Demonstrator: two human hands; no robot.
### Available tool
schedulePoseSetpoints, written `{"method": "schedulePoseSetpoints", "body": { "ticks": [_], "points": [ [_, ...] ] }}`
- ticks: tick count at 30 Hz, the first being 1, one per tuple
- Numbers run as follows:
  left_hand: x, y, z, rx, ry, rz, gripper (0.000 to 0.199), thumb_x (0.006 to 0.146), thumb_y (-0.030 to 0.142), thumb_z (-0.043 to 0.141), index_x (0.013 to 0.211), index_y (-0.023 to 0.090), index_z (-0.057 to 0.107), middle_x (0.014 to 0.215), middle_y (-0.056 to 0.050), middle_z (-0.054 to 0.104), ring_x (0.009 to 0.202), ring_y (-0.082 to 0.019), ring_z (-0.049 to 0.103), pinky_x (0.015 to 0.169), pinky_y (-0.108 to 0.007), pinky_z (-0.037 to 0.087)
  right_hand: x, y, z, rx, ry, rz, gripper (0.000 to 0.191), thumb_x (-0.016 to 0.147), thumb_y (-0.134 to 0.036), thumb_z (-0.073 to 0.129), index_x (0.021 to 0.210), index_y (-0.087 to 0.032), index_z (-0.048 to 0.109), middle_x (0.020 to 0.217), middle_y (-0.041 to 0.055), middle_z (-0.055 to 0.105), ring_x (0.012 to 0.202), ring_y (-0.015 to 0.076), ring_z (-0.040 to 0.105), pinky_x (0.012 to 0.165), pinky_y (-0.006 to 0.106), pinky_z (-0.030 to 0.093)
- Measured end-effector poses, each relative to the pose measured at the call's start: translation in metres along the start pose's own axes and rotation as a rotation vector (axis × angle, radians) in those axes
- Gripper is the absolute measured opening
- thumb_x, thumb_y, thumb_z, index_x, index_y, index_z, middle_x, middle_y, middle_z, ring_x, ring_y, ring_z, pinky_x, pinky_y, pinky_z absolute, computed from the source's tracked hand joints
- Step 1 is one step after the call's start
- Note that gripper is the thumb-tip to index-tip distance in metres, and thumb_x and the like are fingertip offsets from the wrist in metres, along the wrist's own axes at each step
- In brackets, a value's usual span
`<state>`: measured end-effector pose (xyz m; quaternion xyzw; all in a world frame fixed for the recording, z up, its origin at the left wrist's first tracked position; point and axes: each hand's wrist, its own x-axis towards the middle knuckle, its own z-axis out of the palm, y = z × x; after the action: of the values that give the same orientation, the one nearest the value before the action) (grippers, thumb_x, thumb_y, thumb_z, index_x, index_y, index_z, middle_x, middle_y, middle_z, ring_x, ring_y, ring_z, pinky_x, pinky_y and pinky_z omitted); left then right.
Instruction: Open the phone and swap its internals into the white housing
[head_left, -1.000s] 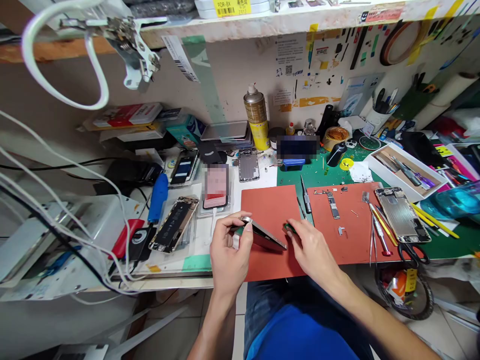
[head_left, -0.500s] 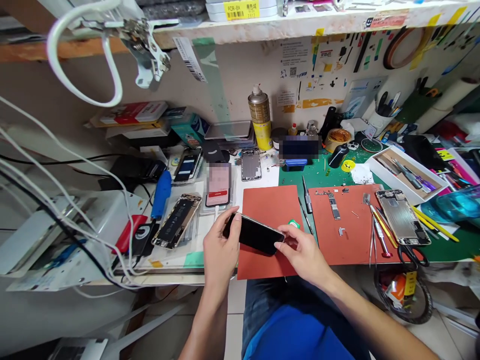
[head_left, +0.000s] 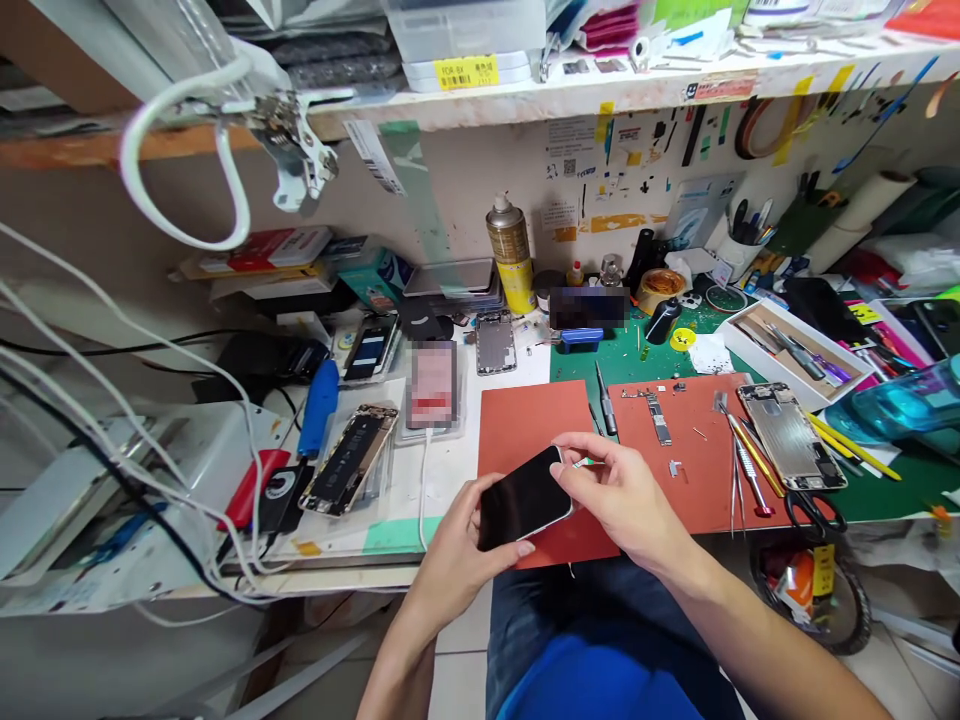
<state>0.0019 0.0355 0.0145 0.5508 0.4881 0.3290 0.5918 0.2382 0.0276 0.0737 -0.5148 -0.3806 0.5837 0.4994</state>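
A smartphone (head_left: 525,500) with a dark screen is held between my two hands, above the red mat (head_left: 532,410). My left hand (head_left: 469,545) is closed round its left end, the thumb along the near edge. The fingers and thumb of my right hand (head_left: 611,490) pinch its far right corner. The phone is tilted, its right end farther from me. To the right, a second red mat (head_left: 712,480) bears a small circuit board (head_left: 660,418), small metal parts, tweezers (head_left: 735,490) and a screwdriver (head_left: 752,475). A dark pen-like driver (head_left: 606,400) lies between the mats.
An opened phone (head_left: 352,458) and a phone on a white cable (head_left: 433,385) lie at left. At right are an opened phone housing (head_left: 791,435), scissors (head_left: 816,515) and a white tool box (head_left: 799,340). A spray can (head_left: 510,255) stands at the back, beneath a shelf (head_left: 600,95).
The phone has turned, its right end swinging away from me. My right hand has shifted to the far right corner, and my left thumb has moved to the near edge. The view has tilted up slightly.
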Motion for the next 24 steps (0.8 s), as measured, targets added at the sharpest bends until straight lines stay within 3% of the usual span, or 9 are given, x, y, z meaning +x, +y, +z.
{"method": "schedulePoseSetpoints", "body": {
  "ticks": [2, 4, 5, 7, 10, 15, 18, 24],
  "points": [
    [-0.005, -0.002, 0.007, -0.160, -0.117, 0.002, 0.068, 0.078, 0.052, 0.095, 0.134, 0.024, 0.067, 0.112, -0.011, 0.075, 0.072, -0.016, 0.070, 0.060, -0.026, 0.056, 0.000, -0.008, 0.004, 0.030, -0.072, -0.050, 0.042, 0.097, -0.054, 0.072, 0.119, -0.018, 0.077, 0.084, 0.0011, 0.067, 0.069, 0.0145, 0.062, 0.066, 0.030, 0.058],
    [-0.012, -0.006, 0.017, -0.399, -0.280, -0.030, 0.069, 0.086, 0.074, 0.078, 0.130, 0.021, 0.069, 0.098, -0.008, 0.071, 0.046, -0.004, 0.047, 0.039, -0.017, 0.030, 0.002, -0.010, 0.006, 0.005, -0.108, -0.104, 0.046, 0.100, -0.057, 0.068, 0.122, -0.018, 0.077, 0.086, 0.0028, 0.069, 0.071, 0.0162, 0.066, 0.066, 0.032, 0.060],
    [-0.015, -0.009, 0.023, -0.538, -0.364, -0.088, 0.072, 0.091, 0.082, 0.066, 0.127, 0.020, 0.071, 0.093, -0.006, 0.069, 0.040, -0.001, 0.039, 0.036, -0.016, 0.023, 0.003, -0.010, 0.005, -0.023, -0.100, -0.135, 0.046, 0.100, -0.058, 0.069, 0.123, -0.019, 0.078, 0.089, 0.0037, 0.069, 0.072, 0.0167, 0.067, 0.066, 0.032, 0.061],
    [-0.022, -0.014, 0.035, -0.830, -0.520, -0.147, 0.084, 0.091, 0.091, 0.051, 0.133, 0.020, 0.069, 0.091, -0.005, 0.066, 0.036, 0.000, 0.036, 0.032, -0.017, 0.020, 0.006, -0.007, 0.004, -0.067, -0.065, -0.185, 0.043, 0.097, -0.057, 0.074, 0.119, -0.021, 0.081, 0.096, 0.0051, 0.071, 0.081, 0.0183, 0.070, 0.072, 0.033, 0.063],
    [-0.028, -0.017, 0.049, -1.051, -0.637, -0.157, 0.091, 0.092, 0.093, 0.043, 0.138, 0.018, 0.066, 0.090, -0.004, 0.065, 0.036, -0.002, 0.041, 0.031, -0.017, 0.025, 0.007, -0.001, 0.003, -0.023, -0.026, -0.189, 0.040, 0.091, -0.057, 0.083, 0.110, -0.022, 0.084, 0.104, 0.0072, 0.076, 0.094, 0.0216, 0.073, 0.082, 0.034, 0.064],
    [-0.035, -0.016, 0.060, -1.110, -0.641, -0.138, 0.093, 0.093, 0.093, 0.036, 0.140, 0.017, 0.064, 0.094, -0.006, 0.066, 0.041, -0.005, 0.049, 0.034, -0.017, 0.034, 0.002, 0.004, 0.004, 0.124, -0.041, -0.007, 0.050, 0.086, -0.059, 0.088, 0.117, -0.020, 0.083, 0.093, 0.0072, 0.079, 0.072, 0.0205, 0.070, 0.060, 0.033, 0.057],
    [-0.036, -0.016, 0.062, -1.110, -0.641, -0.121, 0.092, 0.096, 0.090, 0.033, 0.142, 0.016, 0.063, 0.095, -0.007, 0.066, 0.044, -0.005, 0.051, 0.036, -0.016, 0.037, 0.000, 0.004, 0.004, 0.180, -0.049, 0.054, 0.054, 0.083, -0.060, 0.090, 0.120, -0.021, 0.083, 0.097, 0.0075, 0.080, 0.060, 0.0160, 0.064, 0.054, 0.032, 0.053],
    [-0.037, -0.019, 0.063, -1.108, -0.636, -0.097, 0.093, 0.098, 0.088, 0.031, 0.145, 0.014, 0.061, 0.095, -0.007, 0.065, 0.047, -0.006, 0.053, 0.038, -0.016, 0.040, 0.000, 0.003, 0.003, 0.179, -0.018, 0.058, 0.055, 0.079, -0.061, 0.093, 0.116, -0.021, 0.085, 0.102, 0.0090, 0.081, 0.076, 0.0228, 0.072, 0.064, 0.035, 0.057]
  ]
}}
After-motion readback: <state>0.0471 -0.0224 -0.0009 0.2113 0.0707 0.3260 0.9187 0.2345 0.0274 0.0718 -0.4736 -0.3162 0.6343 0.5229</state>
